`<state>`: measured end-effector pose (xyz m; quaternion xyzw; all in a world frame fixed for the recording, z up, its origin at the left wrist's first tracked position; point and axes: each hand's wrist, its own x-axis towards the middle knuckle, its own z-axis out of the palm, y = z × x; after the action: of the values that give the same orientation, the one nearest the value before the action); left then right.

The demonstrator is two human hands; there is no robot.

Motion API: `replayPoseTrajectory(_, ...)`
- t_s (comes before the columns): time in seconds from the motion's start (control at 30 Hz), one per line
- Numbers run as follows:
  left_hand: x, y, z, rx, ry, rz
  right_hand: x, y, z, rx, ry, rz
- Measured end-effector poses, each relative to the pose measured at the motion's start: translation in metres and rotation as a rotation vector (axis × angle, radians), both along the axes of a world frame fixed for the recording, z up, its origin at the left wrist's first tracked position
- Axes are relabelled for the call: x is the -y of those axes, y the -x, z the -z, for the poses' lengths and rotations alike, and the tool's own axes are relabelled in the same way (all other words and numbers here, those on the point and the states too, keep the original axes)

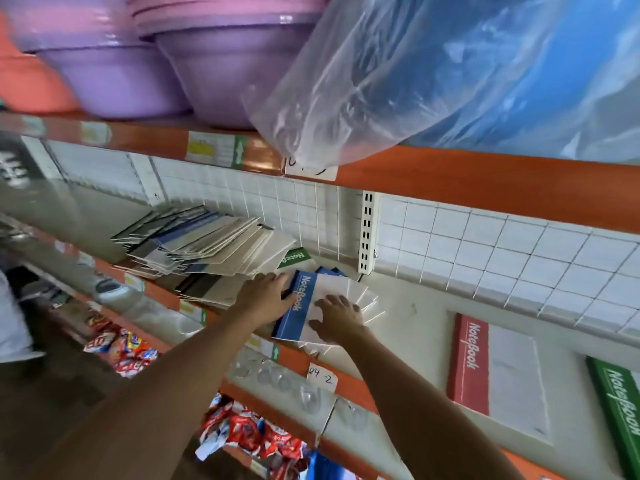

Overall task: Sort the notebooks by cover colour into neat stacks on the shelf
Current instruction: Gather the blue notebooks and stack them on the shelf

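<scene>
Both hands rest on a fanned stack of blue notebooks (304, 306) near the front edge of the shelf (415, 327). The left hand (266, 292) lies flat with straight fingers on the left side of the top blue cover, not grasping. The right hand (337, 318) presses on the white part with spread fingers, also not clenched. A messy leaning pile of notebooks (207, 244) lies to the left. A red notebook (467, 365) and a green notebook (620, 407) lie apart toward the right end.
</scene>
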<state>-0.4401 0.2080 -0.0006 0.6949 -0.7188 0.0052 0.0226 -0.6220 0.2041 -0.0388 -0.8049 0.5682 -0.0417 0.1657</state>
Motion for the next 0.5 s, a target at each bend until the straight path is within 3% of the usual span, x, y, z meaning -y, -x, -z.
replayPoseTrajectory(0.5,0.070,0.005,0.048,-0.080,-0.170,0.375,-0.016,0.004,-0.006,0.195,-0.099,0.828)
